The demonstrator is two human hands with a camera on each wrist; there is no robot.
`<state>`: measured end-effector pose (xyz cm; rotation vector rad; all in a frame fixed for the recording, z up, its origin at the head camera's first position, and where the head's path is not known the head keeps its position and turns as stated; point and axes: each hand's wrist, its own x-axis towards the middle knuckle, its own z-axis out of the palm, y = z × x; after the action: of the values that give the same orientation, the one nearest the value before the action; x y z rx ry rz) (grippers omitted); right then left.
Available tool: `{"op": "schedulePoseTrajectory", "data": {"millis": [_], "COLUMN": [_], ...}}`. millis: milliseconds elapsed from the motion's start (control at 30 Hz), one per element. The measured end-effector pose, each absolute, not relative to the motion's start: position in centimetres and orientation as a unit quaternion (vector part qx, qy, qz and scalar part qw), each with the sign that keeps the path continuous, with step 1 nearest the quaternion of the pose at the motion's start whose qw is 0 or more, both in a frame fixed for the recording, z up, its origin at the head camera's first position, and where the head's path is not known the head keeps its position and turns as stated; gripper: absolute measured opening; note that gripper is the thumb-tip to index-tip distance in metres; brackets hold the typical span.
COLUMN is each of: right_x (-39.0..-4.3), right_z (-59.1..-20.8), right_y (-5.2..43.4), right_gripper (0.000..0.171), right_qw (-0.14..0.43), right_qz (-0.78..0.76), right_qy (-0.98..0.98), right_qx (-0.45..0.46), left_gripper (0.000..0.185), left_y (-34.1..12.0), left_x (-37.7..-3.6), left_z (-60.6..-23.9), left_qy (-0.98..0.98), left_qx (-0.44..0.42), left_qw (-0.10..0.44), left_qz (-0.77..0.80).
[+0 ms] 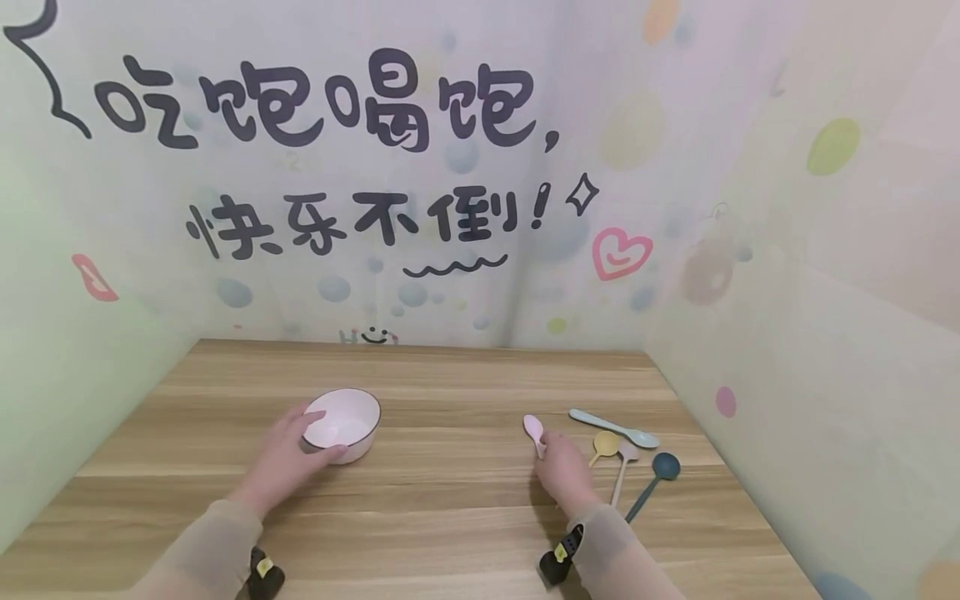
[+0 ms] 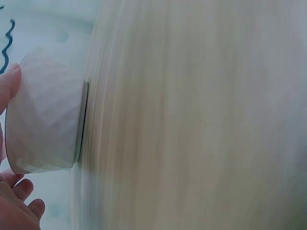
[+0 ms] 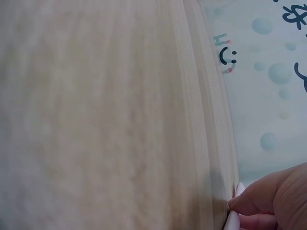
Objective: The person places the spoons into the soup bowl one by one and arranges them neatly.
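A white bowl (image 1: 351, 421) with a thin dark rim stands upright on the wooden table, left of centre. My left hand (image 1: 288, 458) holds it by the near left side, thumb and fingers spread at its rim. In the left wrist view the bowl (image 2: 45, 115) shows a faceted outer wall, with fingers (image 2: 10, 86) touching its rim. Farther right, my right hand (image 1: 564, 473) pinches the handle of a pink spoon (image 1: 533, 427) that is at the tabletop; most of the handle is hidden by the hand. The right wrist view shows the fingertips (image 3: 240, 203) on the spoon's pale handle.
Several spoons lie right of my right hand: a light blue one (image 1: 611, 427), a yellow one (image 1: 605, 444), a beige one (image 1: 622, 475) and a dark teal one (image 1: 652, 483). Walls with printed lettering border the table (image 1: 442, 475) at the back and sides.
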<state>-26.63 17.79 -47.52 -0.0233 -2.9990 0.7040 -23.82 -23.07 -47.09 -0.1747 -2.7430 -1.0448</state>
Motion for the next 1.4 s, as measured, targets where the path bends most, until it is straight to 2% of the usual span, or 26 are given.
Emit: {"op": "schedulePoseTrajectory", "data": {"millis": [600, 1400], "right_x": [-26.7, -26.6], "right_z": [-47.8, -47.7], "right_y": [18.0, 17.9], "right_gripper": [0.028, 0.031], "right_qw": [0.030, 0.024], "right_qz": [0.233, 0.244], "right_qy": [-0.972, -0.969], "right_qx": [-0.009, -0.014], "left_gripper": [0.072, 0.071], "left_y": [-17.8, -12.8], "left_x": [-23.7, -23.4], "left_z": [-47.8, -47.5], "left_qy": [-0.912, -0.901], "left_qx": [-0.107, -0.132], "left_qw": [0.109, 0.074], "left_qz": [-0.381, -0.407]}}
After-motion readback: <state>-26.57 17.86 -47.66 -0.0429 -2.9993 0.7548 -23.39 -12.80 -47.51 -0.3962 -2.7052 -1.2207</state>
